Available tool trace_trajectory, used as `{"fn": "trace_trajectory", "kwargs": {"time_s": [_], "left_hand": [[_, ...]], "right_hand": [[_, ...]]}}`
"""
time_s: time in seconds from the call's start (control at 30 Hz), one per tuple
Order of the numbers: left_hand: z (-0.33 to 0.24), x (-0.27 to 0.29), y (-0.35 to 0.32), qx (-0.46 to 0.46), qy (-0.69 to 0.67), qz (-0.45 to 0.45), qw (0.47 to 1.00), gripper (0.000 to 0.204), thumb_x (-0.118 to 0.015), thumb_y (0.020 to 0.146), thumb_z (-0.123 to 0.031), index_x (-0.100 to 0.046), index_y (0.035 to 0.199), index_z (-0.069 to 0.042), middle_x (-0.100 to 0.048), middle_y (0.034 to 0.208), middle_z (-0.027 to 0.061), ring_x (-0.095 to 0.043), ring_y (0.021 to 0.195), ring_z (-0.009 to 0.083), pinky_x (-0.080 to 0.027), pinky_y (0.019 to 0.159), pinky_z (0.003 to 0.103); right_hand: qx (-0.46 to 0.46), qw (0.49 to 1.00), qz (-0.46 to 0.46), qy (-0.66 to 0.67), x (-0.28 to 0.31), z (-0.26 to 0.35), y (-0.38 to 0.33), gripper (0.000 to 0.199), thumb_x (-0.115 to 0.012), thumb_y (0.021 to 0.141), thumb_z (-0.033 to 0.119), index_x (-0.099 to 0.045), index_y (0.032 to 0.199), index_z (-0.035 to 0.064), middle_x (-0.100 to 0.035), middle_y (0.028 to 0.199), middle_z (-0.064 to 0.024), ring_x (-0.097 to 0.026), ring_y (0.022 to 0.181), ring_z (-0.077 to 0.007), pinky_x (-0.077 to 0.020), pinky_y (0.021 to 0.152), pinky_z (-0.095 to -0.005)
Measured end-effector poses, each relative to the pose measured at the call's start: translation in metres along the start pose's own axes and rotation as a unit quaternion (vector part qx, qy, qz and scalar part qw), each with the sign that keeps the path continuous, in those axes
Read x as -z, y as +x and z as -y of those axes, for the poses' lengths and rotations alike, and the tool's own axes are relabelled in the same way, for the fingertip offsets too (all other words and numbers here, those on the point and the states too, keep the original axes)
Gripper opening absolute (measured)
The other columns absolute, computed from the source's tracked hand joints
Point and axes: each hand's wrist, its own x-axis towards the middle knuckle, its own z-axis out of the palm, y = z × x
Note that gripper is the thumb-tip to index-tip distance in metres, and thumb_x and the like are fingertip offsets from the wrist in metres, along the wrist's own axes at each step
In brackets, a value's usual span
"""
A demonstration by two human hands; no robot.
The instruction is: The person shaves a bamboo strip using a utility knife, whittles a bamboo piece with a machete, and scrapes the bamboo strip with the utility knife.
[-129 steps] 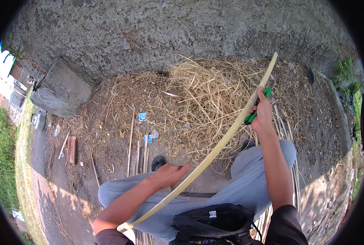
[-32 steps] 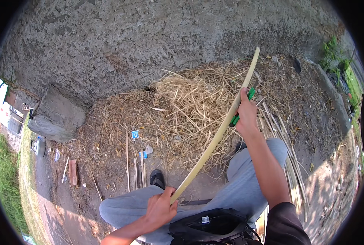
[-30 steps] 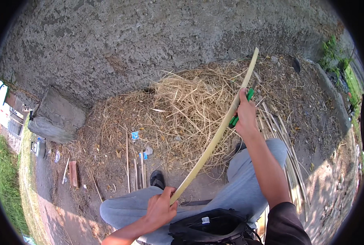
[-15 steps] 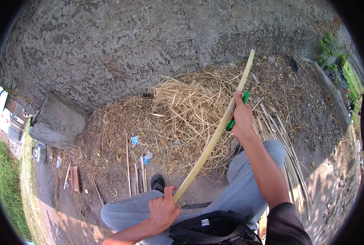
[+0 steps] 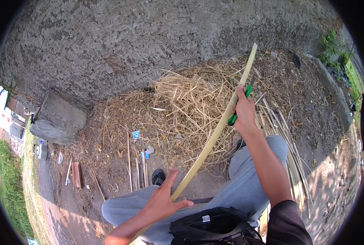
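while the person sits on the ground in grey trousers (image 5: 247,183), a long pale bamboo strip (image 5: 216,130) runs slantwise from the lap up toward a rough concrete wall (image 5: 157,36), its far tip reaching over a heap of dry straw (image 5: 186,102); the right hand (image 5: 244,112) is wrapped shut around a green-handled tool (image 5: 239,105) and lies against the strip about 2 thirds of the way up; whether a blade meets the strip there is hidden by the hand; the left hand (image 5: 163,200) is spread, fingers apart and thumb out, with the strip's lower end passing between thumb and forefinger, cradled rather than clamped; just beyond that hand a dark shoe (image 5: 158,176) pokes out on the dirt; a black bag (image 5: 214,226) sits in the lap at the lower edge; to the person's right, a bundle of thin split bamboo slats (image 5: 286,143) lies on the ground beside the leg; left of the straw, several loose sticks (image 5: 136,171) lie in the dust near 2 small blue scraps (image 5: 136,134); further left a grey concrete block (image 5: 57,122) stands against the foot of the wall, and a reddish piece of brick (image 5: 75,174) lies in front of it.
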Motion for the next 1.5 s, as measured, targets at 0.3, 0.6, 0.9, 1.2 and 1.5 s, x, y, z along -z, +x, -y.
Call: {"fn": "trace_trajectory", "kwargs": {"time_s": [0.3,0.6,0.9,1.2,1.5], "left_hand": [[0.058,-0.012,0.037,0.120,-0.553,0.234,0.790,0.057,-0.037,0.102,-0.043,-0.042,0.135,0.004,-0.058,0.124,0.0200,-0.060,0.111,0.0294,-0.049,0.095,0.040],[0.047,-0.023,0.024,0.188,-0.663,0.414,0.595,0.057,-0.026,0.102,-0.050,-0.054,0.088,-0.003,-0.038,0.056,0.0021,-0.039,0.040,0.0128,-0.034,0.037,0.026],[0.024,0.020,0.036,0.165,-0.500,0.103,0.844,0.042,-0.032,0.106,-0.036,-0.053,0.104,0.000,-0.043,0.068,0.0013,-0.039,0.047,0.0088,-0.034,0.043,0.022],[0.019,0.016,0.070,0.163,-0.471,0.009,0.867,0.026,-0.034,0.105,-0.024,-0.049,0.110,-0.003,-0.048,0.069,0.0018,-0.038,0.045,0.0062,-0.033,0.038,0.024],[0.020,-0.005,0.079,0.131,-0.532,-0.007,0.837,0.030,-0.033,0.105,-0.025,-0.051,0.113,-0.002,-0.051,0.071,0.0028,-0.037,0.049,0.0050,-0.032,0.041,0.021]], "right_hand": [[0.007,1.000,0.016,0.012,-0.001,-0.002,-0.001,0.037,-0.053,0.098,0.046,-0.053,0.083,0.0112,-0.044,0.068,0.0019,-0.040,0.059,-0.0095,-0.0363,0.054,-0.0297],[0.017,0.997,0.078,0.020,0.000,0.009,0.000,0.037,-0.049,0.099,0.045,-0.056,0.086,0.0110,-0.046,0.068,0.0023,-0.041,0.059,-0.0094,-0.0370,0.056,-0.0273],[0.140,0.971,0.153,-0.121,-0.002,-0.024,-0.002,0.027,-0.062,0.094,0.024,-0.053,0.075,0.0057,-0.041,0.057,0.0032,-0.035,0.050,-0.0070,-0.0315,0.047,-0.0278],[0.401,0.692,0.315,-0.511,-0.004,-0.079,-0.089,0.010,-0.063,0.079,0.015,-0.062,0.079,0.0052,-0.062,0.062,-0.0166,-0.061,0.056,-0.0365,-0.0469,0.052,-0.0464],[0.340,0.672,0.308,-0.581,-0.016,-0.086,-0.083,0.013,-0.062,0.078,0.019,-0.067,0.085,0.0094,-0.063,0.064,-0.0184,-0.061,0.058,-0.0401,-0.0471,0.053,-0.0492]]}}
